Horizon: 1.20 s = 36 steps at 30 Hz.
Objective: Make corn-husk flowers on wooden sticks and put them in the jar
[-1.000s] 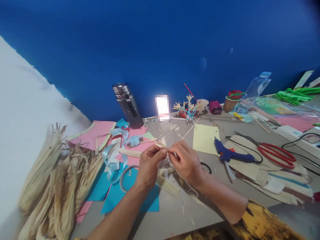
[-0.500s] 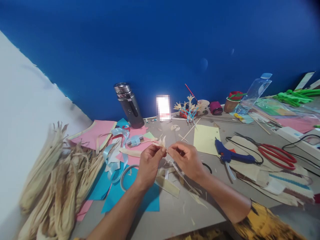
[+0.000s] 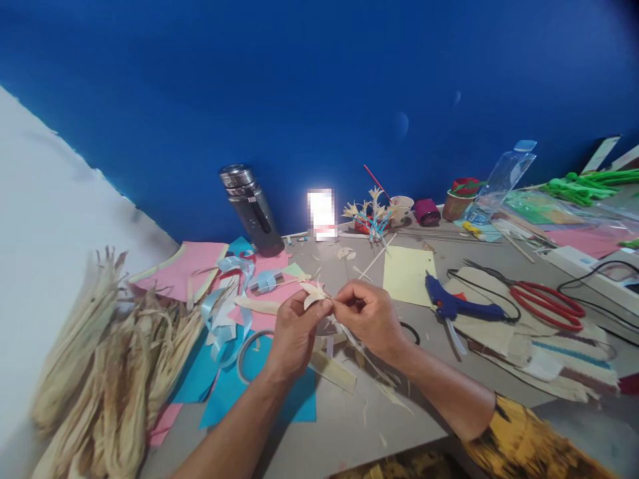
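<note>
A small pale flower made of husk (image 3: pixel 312 293) sits in the fingers of my left hand (image 3: pixel 295 330), which pinches it with thumb and forefinger. My right hand (image 3: pixel 370 318) is closed in a pinch at the flower's base, its fingertips meeting those of the left. Below the right fingers, a thin pale strip (image 3: pixel 352 338) trails down toward the table; whether it is held cannot be made out. Under my hands lie a flat husk piece (image 3: pixel 335 371) and small scraps. A roll of tape (image 3: pixel 243 359) rests on blue paper (image 3: pixel 294 399) beside my left wrist.
Dried corn husks (image 3: pixel 117 372) are heaped at the left. A dark flask (image 3: pixel 254 216) stands at the back. Finished husk flowers (image 3: pixel 373 216) with blue stems stand near paper cups (image 3: pixel 402 209). On the right lie a blue glue gun (image 3: pixel 456 306), red-handled scissors (image 3: pixel 546 305) and a power strip (image 3: pixel 589 274).
The flower has turned and tilted to the left in my left hand, showing its petals more openly. Both hands stay together in a pinch. The whole view has shifted slightly.
</note>
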### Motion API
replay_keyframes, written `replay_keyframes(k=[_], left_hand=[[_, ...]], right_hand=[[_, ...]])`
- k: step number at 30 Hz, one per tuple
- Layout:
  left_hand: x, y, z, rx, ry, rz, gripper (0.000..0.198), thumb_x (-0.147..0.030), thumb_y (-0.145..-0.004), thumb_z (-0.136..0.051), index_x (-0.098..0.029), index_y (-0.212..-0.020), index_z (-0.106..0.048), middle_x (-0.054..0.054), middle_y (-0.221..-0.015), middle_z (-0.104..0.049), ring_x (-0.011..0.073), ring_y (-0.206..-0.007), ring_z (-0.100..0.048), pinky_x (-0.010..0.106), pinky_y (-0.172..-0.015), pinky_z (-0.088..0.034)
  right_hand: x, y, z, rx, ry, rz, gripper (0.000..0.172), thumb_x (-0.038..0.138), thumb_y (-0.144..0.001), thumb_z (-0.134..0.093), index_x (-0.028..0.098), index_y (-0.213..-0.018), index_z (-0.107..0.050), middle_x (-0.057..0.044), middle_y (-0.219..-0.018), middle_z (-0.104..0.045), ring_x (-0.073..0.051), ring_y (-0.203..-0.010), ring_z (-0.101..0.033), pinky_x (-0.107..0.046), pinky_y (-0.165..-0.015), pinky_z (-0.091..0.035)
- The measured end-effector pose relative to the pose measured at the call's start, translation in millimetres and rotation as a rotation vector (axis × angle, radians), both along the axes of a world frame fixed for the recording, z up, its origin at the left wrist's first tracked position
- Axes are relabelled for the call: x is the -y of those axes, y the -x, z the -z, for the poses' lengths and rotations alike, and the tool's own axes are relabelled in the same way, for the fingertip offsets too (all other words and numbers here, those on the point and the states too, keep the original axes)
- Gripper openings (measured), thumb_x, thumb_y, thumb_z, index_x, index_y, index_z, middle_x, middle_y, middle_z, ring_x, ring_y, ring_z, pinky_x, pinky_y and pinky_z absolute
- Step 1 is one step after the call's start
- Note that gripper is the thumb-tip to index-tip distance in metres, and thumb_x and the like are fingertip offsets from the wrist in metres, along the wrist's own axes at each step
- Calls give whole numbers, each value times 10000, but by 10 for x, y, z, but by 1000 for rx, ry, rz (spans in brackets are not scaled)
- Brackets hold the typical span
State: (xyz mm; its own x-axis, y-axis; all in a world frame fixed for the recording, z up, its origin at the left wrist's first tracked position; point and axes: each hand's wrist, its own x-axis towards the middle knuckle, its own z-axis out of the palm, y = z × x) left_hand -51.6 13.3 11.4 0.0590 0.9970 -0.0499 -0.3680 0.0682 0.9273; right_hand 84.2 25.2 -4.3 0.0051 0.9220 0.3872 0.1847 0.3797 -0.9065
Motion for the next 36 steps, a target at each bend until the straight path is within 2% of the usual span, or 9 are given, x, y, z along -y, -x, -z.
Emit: replay_keyframes(k=[4, 7, 11, 15, 19, 24, 30, 33, 36], left_hand=[[-8, 3, 28, 26, 13, 22, 238, -306, -688, -817, -155, -758, -646, -17, -672, -597, 130, -688, -558, 269, -721, -466], [-20, 17, 24, 28, 11, 62, 255, -318, -683, -827, -149, -746, -647, -8, -686, -595, 137, -704, -557, 274, -731, -459], [-34, 57, -4, -32, -31, 66, 275, -353, -705, -825, -148, -764, -650, 1, -728, -591, 135, -718, -529, 268, -732, -442], [-38, 105, -10, -109, -68, 70, 283, -389, -740, -802, -153, -808, -662, 10, -757, -594, 141, -732, -520, 263, -715, -434], [-34, 131, 4, -112, -85, 137, 235, -369, -786, -768, -158, -802, -665, 8, -741, -588, 137, -729, -521, 253, -702, -436], [-14, 135, -7, -23, -38, 152, 197, -304, -727, -810, -149, -782, -701, 13, -742, -624, 133, -718, -557, 250, -697, -455], [19, 100, -39, 50, -17, 153, 236, -253, -629, -866, -150, -790, -727, 10, -716, -653, 132, -678, -584, 258, -675, -480], [14, 84, -40, 18, 4, 89, 201, -236, -644, -867, -151, -741, -713, -4, -692, -635, 112, -653, -568, 233, -648, -464], [-1, 98, -29, -16, -18, 107, 179, -259, -693, -843, -152, -752, -712, -1, -713, -635, 109, -648, -565, 237, -651, -462]], right_hand=[[3, 14, 19, 32, -97, 21, 156, 152, -721, -609, 188, -582, -548, 39, -570, -539, -77, -489, -408, -204, -474, -341], [9, -1, 18, 17, -41, -20, 120, 151, -724, -622, 184, -619, -573, 40, -587, -546, -78, -498, -414, -200, -474, -339], [19, -54, -12, -48, 133, -194, 51, 206, -756, -655, 166, -726, -644, 30, -630, -578, -82, -518, -434, -202, -482, -341], [5, -112, -28, -192, 254, -393, 175, 323, -807, -677, 154, -761, -667, 7, -680, -618, -102, -590, -508, -217, -553, -390], [-21, -136, -19, -348, 332, -492, 236, 378, -793, -722, 156, -733, -671, -7, -691, -646, -109, -615, -537, -233, -610, -427], [-30, -113, -9, -414, 374, -447, 201, 314, -705, -773, 152, -670, -660, 8, -626, -616, -92, -562, -487, -217, -553, -386], [6, -78, -51, -351, 302, -310, 145, 245, -663, -737, 155, -622, -631, 28, -555, -557, -75, -492, -411, -208, -465, -304], [23, -72, -70, -302, 269, -278, 110, 211, -649, -720, 155, -620, -630, 36, -542, -543, -71, -484, -400, -204, -457, -296], [21, -95, -79, -291, 287, -318, 97, 211, -660, -720, 152, -654, -643, 32, -579, -561, -71, -501, -414, -201, -470, -312]])
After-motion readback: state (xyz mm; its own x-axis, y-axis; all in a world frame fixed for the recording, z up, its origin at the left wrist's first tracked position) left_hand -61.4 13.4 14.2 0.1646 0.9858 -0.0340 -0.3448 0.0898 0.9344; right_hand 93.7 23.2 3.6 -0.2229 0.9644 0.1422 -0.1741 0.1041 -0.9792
